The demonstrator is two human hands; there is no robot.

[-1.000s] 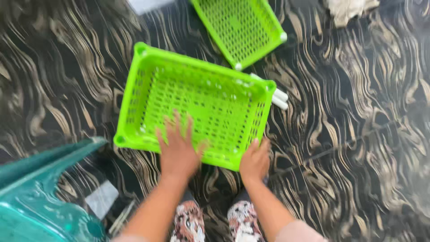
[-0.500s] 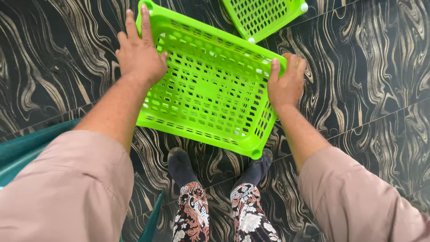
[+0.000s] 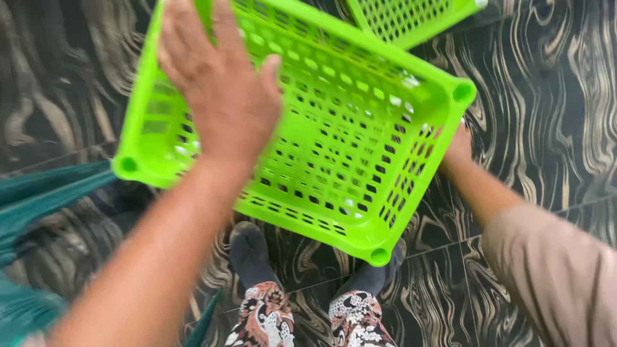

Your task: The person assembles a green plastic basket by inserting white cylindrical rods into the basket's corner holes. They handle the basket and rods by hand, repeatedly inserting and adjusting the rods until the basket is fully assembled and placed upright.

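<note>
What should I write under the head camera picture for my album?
Two hands, left hand and right hand, hold a bright green perforated basket above a dark swirly floor.

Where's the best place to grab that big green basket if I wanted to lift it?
Probably by the thick rolled rim of the green basket, at two opposite short walls, coming in from outside. The left hand and right hand sit on opposite sides like that; the slotted walls look thin.

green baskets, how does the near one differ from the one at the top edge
The near basket is held between the left hand and right hand, above the feet; the far basket lies untouched on the floor. The near basket shows whole; the far basket is cropped. Both are bright green, perforated plastic.
</note>
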